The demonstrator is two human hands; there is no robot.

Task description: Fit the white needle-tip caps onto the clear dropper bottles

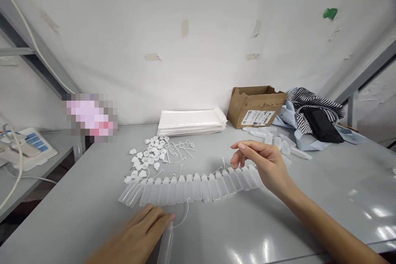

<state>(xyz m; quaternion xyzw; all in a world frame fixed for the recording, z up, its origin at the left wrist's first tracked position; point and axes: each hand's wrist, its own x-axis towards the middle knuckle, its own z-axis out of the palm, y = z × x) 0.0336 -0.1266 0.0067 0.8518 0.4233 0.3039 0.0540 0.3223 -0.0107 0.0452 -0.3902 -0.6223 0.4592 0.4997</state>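
Touching a bottle (166, 245), my left hand (144, 227) hid its grip. My right hand (266, 161) hovered half-open near the bottle row (181, 191).

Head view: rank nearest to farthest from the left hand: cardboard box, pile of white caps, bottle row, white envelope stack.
From the left hand:
1. Bottle row: just beyond the fingers, extending right.
2. Pile of white caps: behind the row's left part.
3. White envelope stack: farther back, by the wall.
4. Cardboard box: right of the stack.
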